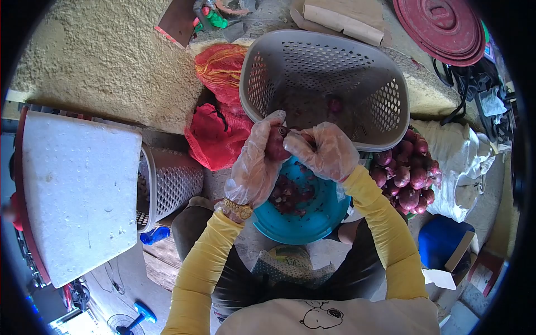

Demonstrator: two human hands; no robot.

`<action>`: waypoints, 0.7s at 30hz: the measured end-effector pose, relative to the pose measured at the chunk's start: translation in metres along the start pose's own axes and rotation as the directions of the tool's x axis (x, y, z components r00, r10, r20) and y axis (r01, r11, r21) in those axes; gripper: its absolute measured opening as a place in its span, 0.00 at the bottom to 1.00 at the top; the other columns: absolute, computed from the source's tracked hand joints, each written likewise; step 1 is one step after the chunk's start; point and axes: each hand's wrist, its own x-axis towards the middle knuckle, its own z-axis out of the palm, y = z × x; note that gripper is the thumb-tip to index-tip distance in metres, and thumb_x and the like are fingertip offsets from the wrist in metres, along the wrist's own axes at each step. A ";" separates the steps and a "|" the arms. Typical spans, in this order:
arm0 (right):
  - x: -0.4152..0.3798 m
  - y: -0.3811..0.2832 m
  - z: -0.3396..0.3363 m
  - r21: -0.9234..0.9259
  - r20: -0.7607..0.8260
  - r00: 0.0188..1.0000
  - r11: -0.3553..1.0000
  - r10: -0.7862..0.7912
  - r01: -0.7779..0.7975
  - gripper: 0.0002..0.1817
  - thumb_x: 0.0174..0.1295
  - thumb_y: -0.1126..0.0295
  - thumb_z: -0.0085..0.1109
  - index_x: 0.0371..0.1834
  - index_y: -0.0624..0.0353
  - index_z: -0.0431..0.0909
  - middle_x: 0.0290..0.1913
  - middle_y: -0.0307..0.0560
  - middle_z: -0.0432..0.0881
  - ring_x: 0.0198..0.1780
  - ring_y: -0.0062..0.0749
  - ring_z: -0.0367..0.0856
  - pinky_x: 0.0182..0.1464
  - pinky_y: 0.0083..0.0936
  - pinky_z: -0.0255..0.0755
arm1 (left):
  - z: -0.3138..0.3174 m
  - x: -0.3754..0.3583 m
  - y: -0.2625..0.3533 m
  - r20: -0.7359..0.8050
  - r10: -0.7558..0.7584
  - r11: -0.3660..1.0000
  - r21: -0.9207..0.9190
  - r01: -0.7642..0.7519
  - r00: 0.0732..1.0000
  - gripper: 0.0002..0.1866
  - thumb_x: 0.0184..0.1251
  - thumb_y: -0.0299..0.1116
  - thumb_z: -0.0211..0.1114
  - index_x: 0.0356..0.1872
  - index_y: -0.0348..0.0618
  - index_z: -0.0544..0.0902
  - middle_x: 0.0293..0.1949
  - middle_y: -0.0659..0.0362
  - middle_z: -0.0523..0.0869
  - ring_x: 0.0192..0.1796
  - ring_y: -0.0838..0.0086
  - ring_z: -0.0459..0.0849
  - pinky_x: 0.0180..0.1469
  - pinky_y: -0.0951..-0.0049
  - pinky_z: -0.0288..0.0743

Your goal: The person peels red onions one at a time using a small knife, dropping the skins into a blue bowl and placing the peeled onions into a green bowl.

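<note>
My left hand (254, 164), in a clear plastic glove, holds a red onion (276, 144) with its top facing right. Beside it, my right hand (326, 149), gloved too, has its fingers pinched together close to the onion's top; whatever they grip is too small to make out. Both hands are above the rim of a blue basin (326, 215) that has onion skins (290, 194) in it. Beyond them stands a grey perforated basket (335, 61) with one onion (334, 105) inside. Several red onions (410, 173) are heaped to the right of the basin.
Red mesh sacks (220, 125) lie left of the basket. A white foam board (81, 192) and another perforated basket (176, 187) are at the left. On the right are a white sack (455, 162), a blue container (444, 240) and a red lid (441, 28).
</note>
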 end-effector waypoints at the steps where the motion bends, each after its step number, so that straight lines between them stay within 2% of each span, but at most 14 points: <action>1: 0.000 0.001 0.000 -0.040 -0.011 0.999 0.998 -0.043 0.042 0.26 0.67 0.43 0.66 0.36 0.60 0.90 0.27 0.60 0.84 0.29 0.54 0.84 0.35 0.43 0.76 | -0.003 -0.001 0.000 0.035 -0.017 1.000 -0.002 0.017 0.999 0.24 0.87 0.44 0.51 0.72 0.38 0.73 0.57 0.56 0.82 0.60 0.68 0.80 0.69 0.62 0.73; 2: 0.000 0.005 0.000 -0.041 -0.011 0.999 0.998 -0.044 0.043 0.26 0.67 0.43 0.66 0.36 0.60 0.90 0.27 0.60 0.84 0.29 0.54 0.84 0.35 0.43 0.76 | -0.005 -0.001 0.000 0.069 -0.033 0.999 -0.004 0.033 0.997 0.24 0.87 0.43 0.50 0.72 0.38 0.72 0.59 0.55 0.80 0.62 0.67 0.80 0.69 0.62 0.73; 4: -0.002 0.013 0.001 -0.309 -0.020 0.964 0.919 -0.265 0.246 0.25 0.64 0.42 0.67 0.35 0.56 0.91 0.26 0.58 0.84 0.31 0.56 0.84 0.35 0.46 0.76 | -0.007 -0.002 -0.001 0.077 -0.013 1.000 -0.014 0.014 0.997 0.24 0.87 0.43 0.49 0.72 0.37 0.72 0.61 0.54 0.78 0.63 0.66 0.79 0.70 0.62 0.73; 5: -0.003 0.014 0.002 -0.312 -0.021 0.964 0.918 -0.264 0.245 0.25 0.64 0.42 0.67 0.35 0.56 0.91 0.26 0.58 0.84 0.31 0.56 0.84 0.35 0.46 0.76 | -0.007 -0.002 0.000 0.086 0.008 1.000 -0.022 -0.006 0.996 0.24 0.87 0.43 0.49 0.72 0.37 0.72 0.62 0.54 0.77 0.64 0.65 0.78 0.70 0.62 0.72; 7: -0.007 0.013 0.004 -0.425 -0.051 0.903 0.827 -0.427 0.367 0.22 0.58 0.45 0.74 0.27 0.55 0.87 0.21 0.47 0.81 0.27 0.47 0.81 0.33 0.43 0.73 | 0.001 -0.003 0.003 0.019 0.026 0.999 0.046 -0.027 0.999 0.24 0.87 0.44 0.50 0.72 0.38 0.72 0.63 0.54 0.76 0.64 0.65 0.78 0.70 0.61 0.73; 8: -0.008 0.013 0.004 -0.429 -0.053 0.903 0.827 -0.426 0.365 0.22 0.58 0.45 0.74 0.27 0.55 0.87 0.21 0.47 0.81 0.27 0.47 0.81 0.33 0.43 0.73 | 0.004 -0.003 0.005 -0.049 0.047 0.992 0.117 -0.041 0.998 0.24 0.86 0.45 0.51 0.71 0.39 0.73 0.63 0.54 0.75 0.64 0.64 0.78 0.70 0.60 0.73; 11: -0.012 0.012 0.001 -0.385 0.031 0.902 0.828 -0.430 0.408 0.24 0.55 0.40 0.74 0.30 0.51 0.89 0.23 0.48 0.83 0.28 0.50 0.83 0.35 0.44 0.75 | 0.002 0.000 0.006 -0.054 0.106 0.973 0.213 -0.092 0.993 0.24 0.85 0.47 0.54 0.70 0.41 0.74 0.62 0.53 0.75 0.64 0.63 0.78 0.69 0.56 0.75; 13: -0.015 0.006 -0.005 -0.480 0.191 0.952 0.824 -0.238 0.302 0.29 0.58 0.35 0.69 0.35 0.52 0.90 0.34 0.52 0.89 0.40 0.55 0.88 0.46 0.49 0.78 | 0.000 0.000 0.015 -0.051 0.045 0.988 0.148 -0.037 0.998 0.24 0.85 0.47 0.54 0.69 0.41 0.74 0.62 0.52 0.76 0.63 0.62 0.78 0.68 0.55 0.77; 14: -0.019 -0.001 -0.009 -0.499 0.176 0.961 0.822 -0.215 0.276 0.29 0.58 0.35 0.69 0.35 0.52 0.90 0.34 0.52 0.89 0.40 0.55 0.88 0.46 0.49 0.78 | 0.001 0.001 0.014 -0.061 -0.014 0.996 0.088 0.019 0.998 0.23 0.85 0.47 0.55 0.68 0.42 0.75 0.62 0.52 0.76 0.63 0.61 0.79 0.67 0.54 0.78; 15: -0.020 -0.014 -0.014 -0.515 0.218 0.972 0.835 -0.090 0.192 0.29 0.58 0.34 0.68 0.37 0.52 0.90 0.35 0.53 0.89 0.42 0.55 0.88 0.47 0.50 0.78 | 0.014 -0.001 0.016 -0.132 -0.026 0.999 0.043 0.032 0.991 0.20 0.86 0.41 0.54 0.68 0.42 0.75 0.62 0.55 0.75 0.62 0.64 0.77 0.66 0.61 0.78; 16: -0.022 -0.023 -0.019 -0.529 0.258 0.966 0.841 0.029 0.117 0.30 0.58 0.33 0.68 0.39 0.52 0.90 0.37 0.53 0.90 0.43 0.56 0.88 0.49 0.51 0.78 | 0.018 0.000 0.015 -0.119 -0.038 0.998 0.036 0.043 0.992 0.20 0.86 0.41 0.54 0.68 0.42 0.75 0.62 0.55 0.75 0.62 0.64 0.77 0.66 0.61 0.78; 18: -0.029 -0.026 -0.024 -0.549 0.269 0.961 0.830 0.071 0.093 0.31 0.59 0.33 0.66 0.42 0.52 0.90 0.38 0.56 0.89 0.45 0.56 0.88 0.51 0.49 0.79 | 0.022 0.001 0.015 -0.092 -0.022 1.000 -0.003 0.021 0.996 0.21 0.85 0.43 0.55 0.68 0.42 0.75 0.63 0.54 0.75 0.63 0.64 0.77 0.65 0.59 0.79; 20: -0.035 -0.020 -0.022 -0.580 0.154 0.986 0.814 0.067 0.035 0.32 0.60 0.33 0.65 0.41 0.54 0.88 0.38 0.57 0.89 0.45 0.58 0.88 0.51 0.50 0.79 | 0.029 0.001 0.016 -0.117 -0.050 0.997 -0.059 0.044 0.992 0.22 0.85 0.45 0.55 0.69 0.42 0.74 0.63 0.54 0.75 0.63 0.63 0.78 0.66 0.58 0.79; 21: -0.039 -0.019 -0.024 -0.576 0.155 0.986 0.816 0.060 0.041 0.32 0.60 0.33 0.65 0.41 0.54 0.88 0.38 0.57 0.89 0.45 0.58 0.88 0.51 0.50 0.79 | 0.031 0.001 0.015 -0.087 -0.062 0.997 -0.051 0.058 0.994 0.22 0.85 0.45 0.55 0.69 0.42 0.74 0.64 0.54 0.75 0.63 0.63 0.78 0.65 0.57 0.79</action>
